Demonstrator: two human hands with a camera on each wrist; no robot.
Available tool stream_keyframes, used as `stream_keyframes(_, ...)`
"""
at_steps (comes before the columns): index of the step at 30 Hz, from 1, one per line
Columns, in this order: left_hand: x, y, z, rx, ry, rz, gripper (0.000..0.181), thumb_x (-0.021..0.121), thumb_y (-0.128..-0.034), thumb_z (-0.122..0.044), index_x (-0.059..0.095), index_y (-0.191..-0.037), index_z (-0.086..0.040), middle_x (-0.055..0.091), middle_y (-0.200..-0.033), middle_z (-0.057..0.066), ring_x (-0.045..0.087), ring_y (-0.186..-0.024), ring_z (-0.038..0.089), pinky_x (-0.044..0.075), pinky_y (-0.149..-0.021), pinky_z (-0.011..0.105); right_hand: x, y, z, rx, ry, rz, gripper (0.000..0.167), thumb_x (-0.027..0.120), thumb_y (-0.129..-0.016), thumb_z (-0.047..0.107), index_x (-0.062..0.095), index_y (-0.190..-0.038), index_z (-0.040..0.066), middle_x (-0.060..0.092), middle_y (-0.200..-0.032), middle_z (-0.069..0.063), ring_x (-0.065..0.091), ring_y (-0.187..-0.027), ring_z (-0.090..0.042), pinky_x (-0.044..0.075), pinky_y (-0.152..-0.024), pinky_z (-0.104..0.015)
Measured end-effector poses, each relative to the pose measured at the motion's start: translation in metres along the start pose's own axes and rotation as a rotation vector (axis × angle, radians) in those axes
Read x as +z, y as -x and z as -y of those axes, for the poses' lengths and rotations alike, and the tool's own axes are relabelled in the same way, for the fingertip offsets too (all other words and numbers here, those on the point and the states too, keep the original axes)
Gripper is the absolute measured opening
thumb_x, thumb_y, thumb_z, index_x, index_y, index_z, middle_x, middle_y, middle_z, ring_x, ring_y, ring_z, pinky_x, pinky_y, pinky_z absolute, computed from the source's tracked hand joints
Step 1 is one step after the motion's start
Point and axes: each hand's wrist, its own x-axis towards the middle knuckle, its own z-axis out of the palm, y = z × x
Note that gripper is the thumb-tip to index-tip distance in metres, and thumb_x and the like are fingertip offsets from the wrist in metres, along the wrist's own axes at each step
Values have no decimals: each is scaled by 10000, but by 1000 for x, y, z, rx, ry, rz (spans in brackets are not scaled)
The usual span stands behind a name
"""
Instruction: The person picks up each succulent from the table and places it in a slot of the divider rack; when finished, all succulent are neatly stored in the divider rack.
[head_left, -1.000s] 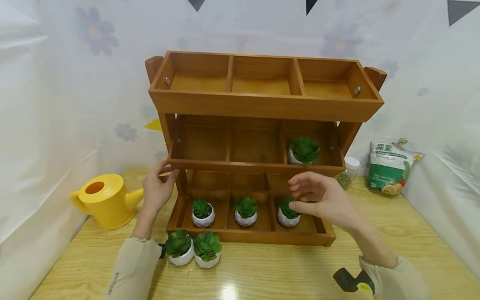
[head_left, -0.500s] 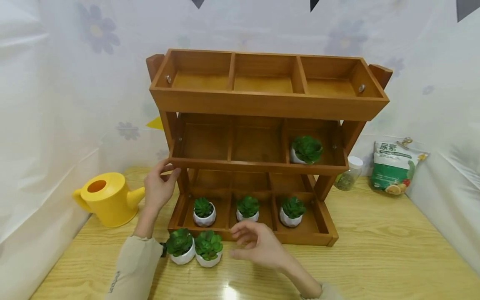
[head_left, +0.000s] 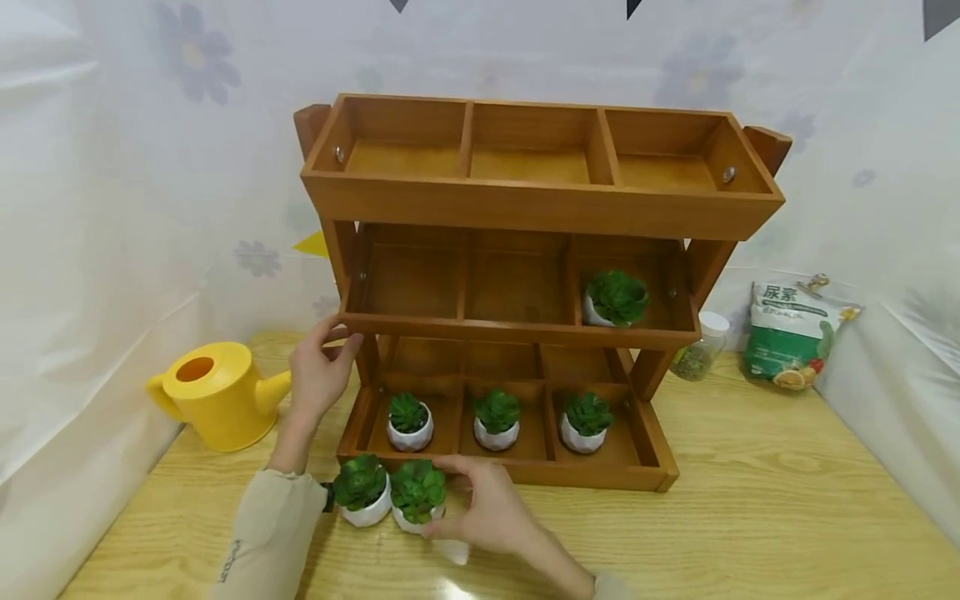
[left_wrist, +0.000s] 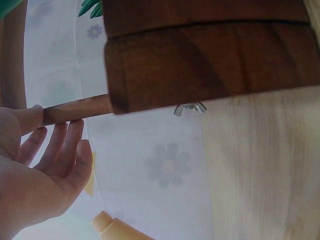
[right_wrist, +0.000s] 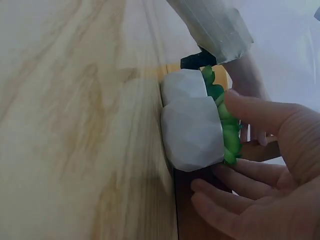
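Note:
In the head view, two potted succulents stand side by side on the table before the wooden plant shelf (head_left: 540, 475). My right hand (head_left: 491, 508) is around the right-hand potted succulent (head_left: 417, 492), thumb at its front and fingers behind; firm contact cannot be told. The right wrist view shows its faceted white pot (right_wrist: 192, 134) between thumb and spread fingers. Beside it is the other potted succulent (head_left: 363, 492), close to the left sleeve. My left hand (left_wrist: 45, 155) pinches a narrow wooden part of the shelf at its left side, below the middle tier.
On the bottom tier, each compartment holds a potted succulent (head_left: 497, 421). Another succulent (head_left: 617, 298) sits in the middle tier's right compartment. A yellow watering can (head_left: 217, 400) stands left; a lidded jar (head_left: 699, 350) and a green-white bag (head_left: 791, 337) stand right.
My right hand has moved left and down from in front of the shelf's right side to the right-hand succulent on the table. The left hand keeps its place on the shelf.

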Motion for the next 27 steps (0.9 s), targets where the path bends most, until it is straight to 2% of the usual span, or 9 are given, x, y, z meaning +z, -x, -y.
stream_keyframes(4,0,-1,0,3,3,-4,334,667,-896,-64,628,-1223,-11,686,-1000,238,687,-766,377,546,-689,507,7,-1,3,13,82,-4,753,904,-643,270,576,-1291,69,611,-1239,-52,583,-1054,-175,476,-908,-359)
stream_keyframes(8,0,0,1,12,-3,-2,333,667,-895,-59,629,-1221,-8,689,-992,235,685,-749,372,548,-674,498,14,-3,5,9,127,-44,708,910,-633,274,598,-1230,58,625,-1181,-39,566,-1068,-211,459,-909,-369)
stream_keyframes(13,0,-1,-1,3,-6,7,339,660,-902,-66,621,-1234,-10,688,-1004,233,685,-755,369,548,-682,498,18,-5,5,-1,102,-58,648,911,-633,283,616,-1170,70,620,-1098,-2,566,-991,-139,476,-826,-276)
stream_keyframes(19,0,-1,-3,-18,8,9,330,648,-912,-79,622,-1235,-17,681,-1017,247,683,-770,394,542,-695,519,19,-4,5,-12,135,-42,641,914,-624,314,627,-1146,80,607,-1089,15,572,-1026,-165,476,-876,-306)
stream_keyframes(27,-1,0,-4,-38,8,18,334,643,-919,-93,618,-1243,-15,678,-1027,249,681,-782,399,539,-708,521,17,-5,2,44,74,-3,641,903,-636,286,613,-1173,91,637,-1090,24,592,-999,-122,485,-851,-274)
